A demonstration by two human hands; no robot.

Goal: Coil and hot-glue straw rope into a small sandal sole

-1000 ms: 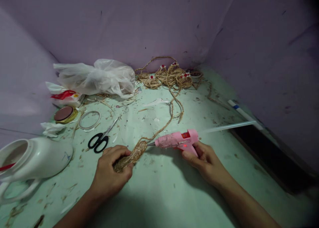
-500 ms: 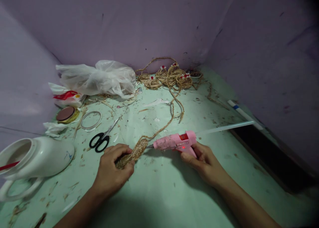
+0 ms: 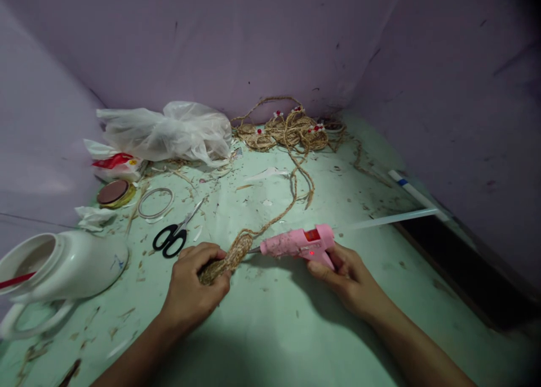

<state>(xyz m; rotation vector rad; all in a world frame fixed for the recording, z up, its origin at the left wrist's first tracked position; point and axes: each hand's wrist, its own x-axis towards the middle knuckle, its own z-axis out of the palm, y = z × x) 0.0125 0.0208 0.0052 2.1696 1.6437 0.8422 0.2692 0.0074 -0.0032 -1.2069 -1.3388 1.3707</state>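
My left hand (image 3: 198,283) grips a coil of braided straw rope (image 3: 237,253), thumb on the near side and fingers over the far side. From the coil a loose length of braid (image 3: 276,218) runs away across the table to a beaded pile. In my right hand (image 3: 349,277) is a pink hot glue gun (image 3: 300,243), its small red light lit. The nozzle points left and meets the coil's right side; whether glue is coming out cannot be made out. A long translucent glue stick (image 3: 393,219) sticks out of the gun's back.
Black-handled scissors (image 3: 175,235) and a tape ring (image 3: 155,203) lie left. Beyond them are a round tin (image 3: 115,192) and a white plastic bag (image 3: 169,130). A white ceramic jug (image 3: 88,263) lies tipped over. Straw coils with red and white beads (image 3: 291,132) rest by the wall; a dark board (image 3: 456,268) lies right.
Almost nothing differs. The whole view has shifted slightly, and both hands keep the coil and the glue gun in nearly the same position.
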